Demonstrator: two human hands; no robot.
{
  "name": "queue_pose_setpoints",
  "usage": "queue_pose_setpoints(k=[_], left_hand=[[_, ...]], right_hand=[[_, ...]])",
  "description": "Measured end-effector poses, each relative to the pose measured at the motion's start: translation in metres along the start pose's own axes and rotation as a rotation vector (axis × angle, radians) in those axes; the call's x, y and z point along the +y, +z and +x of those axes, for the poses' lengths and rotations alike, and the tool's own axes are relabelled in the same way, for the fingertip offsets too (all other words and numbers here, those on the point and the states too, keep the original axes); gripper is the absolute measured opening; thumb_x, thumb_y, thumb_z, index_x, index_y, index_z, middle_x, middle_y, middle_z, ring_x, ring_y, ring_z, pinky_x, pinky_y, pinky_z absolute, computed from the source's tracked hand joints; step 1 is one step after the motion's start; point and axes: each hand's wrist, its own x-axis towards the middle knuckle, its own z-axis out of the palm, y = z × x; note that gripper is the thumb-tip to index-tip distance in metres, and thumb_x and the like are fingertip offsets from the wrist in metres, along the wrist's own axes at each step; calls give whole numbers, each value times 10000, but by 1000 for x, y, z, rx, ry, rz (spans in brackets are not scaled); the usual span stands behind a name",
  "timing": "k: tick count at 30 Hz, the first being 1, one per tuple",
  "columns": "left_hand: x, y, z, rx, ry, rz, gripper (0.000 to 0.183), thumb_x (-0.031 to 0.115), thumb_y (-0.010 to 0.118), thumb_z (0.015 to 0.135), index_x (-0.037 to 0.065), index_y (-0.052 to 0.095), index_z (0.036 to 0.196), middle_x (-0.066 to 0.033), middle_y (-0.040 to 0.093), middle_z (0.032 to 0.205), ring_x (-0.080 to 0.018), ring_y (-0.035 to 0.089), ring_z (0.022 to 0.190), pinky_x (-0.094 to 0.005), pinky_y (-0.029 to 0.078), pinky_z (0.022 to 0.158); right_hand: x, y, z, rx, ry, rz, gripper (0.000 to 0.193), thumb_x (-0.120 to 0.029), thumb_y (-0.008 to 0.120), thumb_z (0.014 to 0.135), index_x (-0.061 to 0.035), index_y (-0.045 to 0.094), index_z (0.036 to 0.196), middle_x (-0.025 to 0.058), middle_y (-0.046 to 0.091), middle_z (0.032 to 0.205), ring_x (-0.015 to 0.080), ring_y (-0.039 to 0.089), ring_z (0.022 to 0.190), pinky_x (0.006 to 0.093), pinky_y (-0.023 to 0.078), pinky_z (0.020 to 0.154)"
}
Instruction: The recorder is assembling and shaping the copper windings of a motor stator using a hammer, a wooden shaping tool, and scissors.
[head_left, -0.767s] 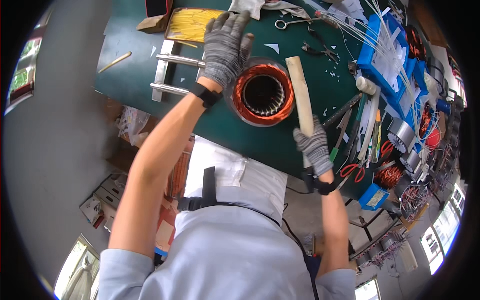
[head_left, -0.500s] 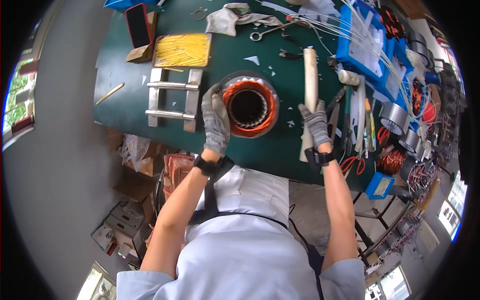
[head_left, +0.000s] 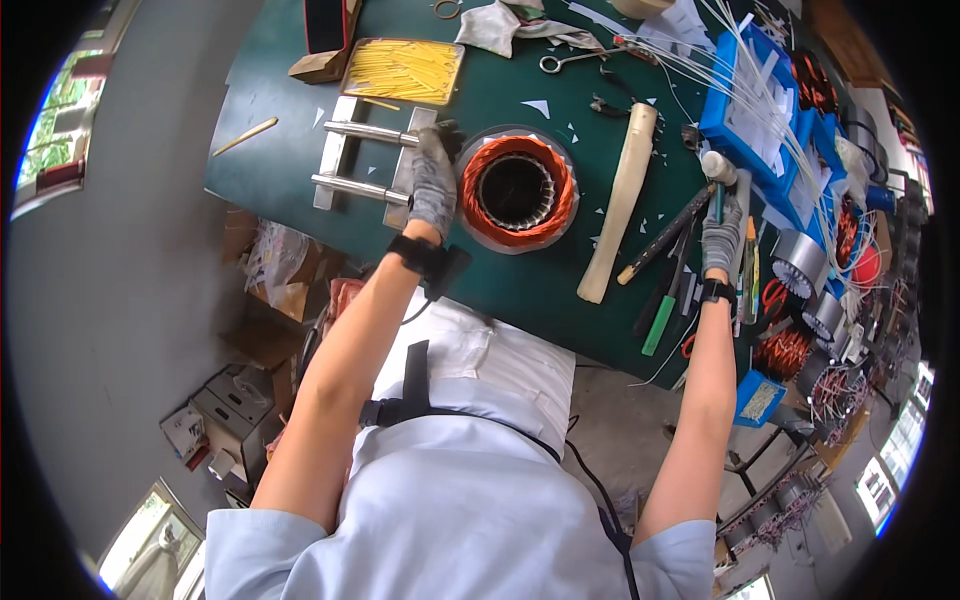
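My left hand (head_left: 434, 182), in a grey knit glove, is held over the right bar of a metal stand (head_left: 404, 178), beside the stator. Its fingers stretch away from me, apart and holding nothing I can see. The stator (head_left: 470, 170), a ring wound with orange-red copper wire, rests on a round grey plate, its open bore facing up. On the right, my gloved right hand (head_left: 721, 238) closes round the dark green handle of a white-headed mallet (head_left: 716, 168) among the tools. A pale tapered wooden bat (head_left: 622, 200) lies between the stator and that hand.
A tray of yellow strips (head_left: 403, 70) and a phone (head_left: 325, 25) are at the far left. Blue bins (head_left: 735, 120) with white sleeving stand at the right. Nearby lie a dark rod (head_left: 660, 238), a green-handled tool (head_left: 657, 325) and metal stator cores (head_left: 800, 258).
My right hand has let go of the wooden bat, moved right and taken hold of the mallet. My left hand has come off the stator's side toward the metal stand. The view has turned.
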Motion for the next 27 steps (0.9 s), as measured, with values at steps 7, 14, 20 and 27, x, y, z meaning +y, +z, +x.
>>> queue_pose_setpoints(k=[7, 14, 20, 27], left_hand=[[-36, -13, -51, -68, 701, 510, 611, 77, 570, 705, 25, 366, 1279, -172, 357, 1313, -323, 340, 1219, -379, 243, 1052], [1, -18, -7, -434, 652, 536, 545, 149, 574, 738, 16, 417, 1243, -183, 416, 1259, -326, 382, 1178, -372, 272, 1029], [-28, -90, 2, 294, 852, 1438, 446, 339, 578, 768, 136, 526, 1162, -114, 512, 1178, -312, 373, 1200, -542, 132, 1034], [-22, -131, 7, 147, 623, 1891, 565, 469, 550, 753, 254, 461, 1268, -95, 539, 1141, -294, 404, 1180, -599, 98, 1013]], right_hand=[[-122, -46, -94, -280, 137, 395, 388, -181, 514, 889, -95, 465, 1263, 77, 594, 842, 117, 527, 671, 272, 440, 620], [-191, -25, -83, -389, -535, 51, 390, -216, 507, 887, -148, 470, 1269, 173, 608, 800, 298, 610, 733, 375, 478, 660], [-245, -9, -54, -523, -570, 130, 366, -244, 494, 899, -163, 483, 1256, 184, 617, 811, 308, 617, 757, 362, 476, 683], [-285, -15, -14, -556, -763, -57, 340, -251, 476, 894, -113, 517, 1203, 182, 627, 846, 326, 611, 784, 383, 493, 703]])
